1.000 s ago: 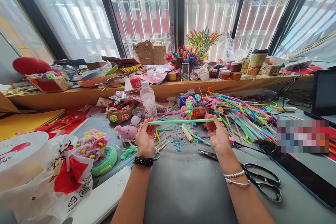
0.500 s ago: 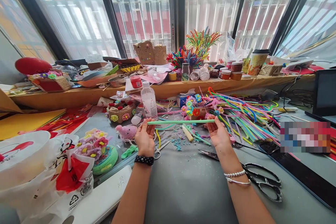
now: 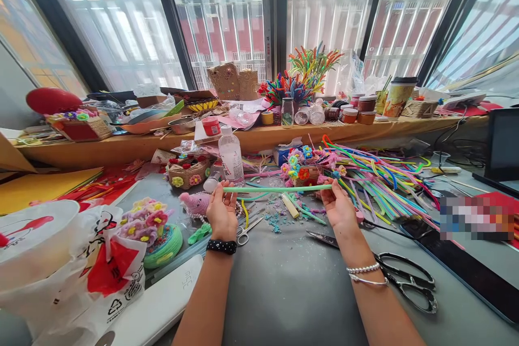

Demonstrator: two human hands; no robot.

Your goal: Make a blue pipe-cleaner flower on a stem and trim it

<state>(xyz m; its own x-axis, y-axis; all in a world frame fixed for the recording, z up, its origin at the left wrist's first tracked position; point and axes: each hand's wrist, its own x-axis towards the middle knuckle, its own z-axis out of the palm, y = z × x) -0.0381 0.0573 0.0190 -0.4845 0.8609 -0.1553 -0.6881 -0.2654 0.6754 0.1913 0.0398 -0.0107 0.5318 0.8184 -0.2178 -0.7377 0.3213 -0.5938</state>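
A light-green pipe cleaner [image 3: 279, 189] is stretched level above the grey table, with one end in each hand. My left hand [image 3: 222, 215] pinches its left end between thumb and fingers, palm turned up. At the other end, my right hand [image 3: 339, 206] has its thumb and fingertips closed on the stem. Small scissors [image 3: 245, 232] lie just right of my left wrist. Large black-handled scissors [image 3: 409, 281] rest partly under my right forearm. Between the hands, blue-green clippings [image 3: 278, 221] and a pale stick [image 3: 290, 206] lie on the table.
Many coloured pipe cleaners [image 3: 385, 184] are heaped at the back right. A clear bottle [image 3: 230, 157] stands behind my left hand, near a pink crocheted toy [image 3: 197, 204]. At the left are a plastic bag [image 3: 113, 265] and a white power bank [image 3: 170, 297]. A crowded ledge [image 3: 259, 136] runs behind.
My left hand has shifted slightly left, and a little more of the pipe cleaner shows between the hands. My right hand keeps its hold at nearly the same spot.
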